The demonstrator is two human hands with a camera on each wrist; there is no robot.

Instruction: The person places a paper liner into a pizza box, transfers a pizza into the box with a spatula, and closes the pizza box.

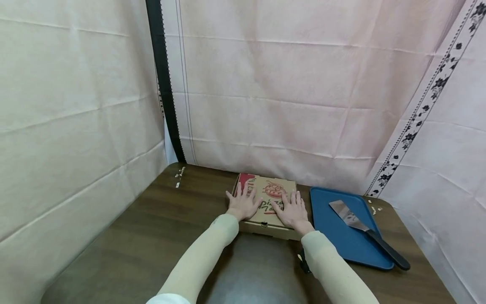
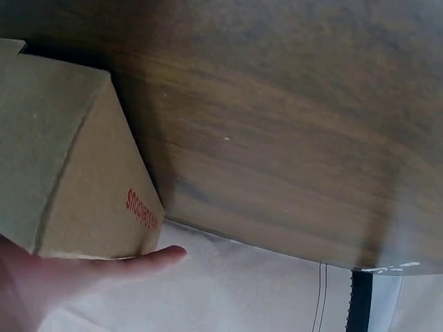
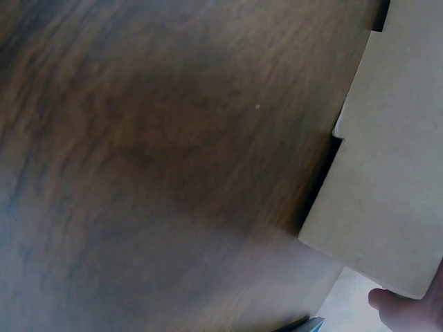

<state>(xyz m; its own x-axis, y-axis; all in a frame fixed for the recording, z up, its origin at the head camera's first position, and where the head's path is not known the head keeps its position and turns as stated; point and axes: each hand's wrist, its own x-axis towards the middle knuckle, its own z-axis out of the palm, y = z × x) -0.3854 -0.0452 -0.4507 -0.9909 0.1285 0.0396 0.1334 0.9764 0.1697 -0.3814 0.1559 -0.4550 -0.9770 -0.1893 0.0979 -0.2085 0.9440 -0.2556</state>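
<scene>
A closed cardboard pizza box [image 1: 271, 213] with red and green print lies on the table, its lid down. My left hand [image 1: 243, 204] rests flat on the left part of the lid, fingers spread. On the right part of the lid lies my right hand [image 1: 293, 210], also with straight, spread fingers. In the left wrist view the box's side wall [image 2: 104, 187] carries red lettering, and a finger of the left hand [image 2: 104, 273] reaches along the lid edge. The right wrist view shows the box front [image 3: 394, 166] and a fingertip of the right hand [image 3: 401, 304] at its corner.
A blue tray [image 1: 330, 230] lies just right of the box. Across it rests a wide metal spatula [image 1: 351, 217] with a black handle that sticks out past the tray's rim. Cloth curtains [image 1: 273, 105] hang behind and beside the brown table [image 1: 152, 236].
</scene>
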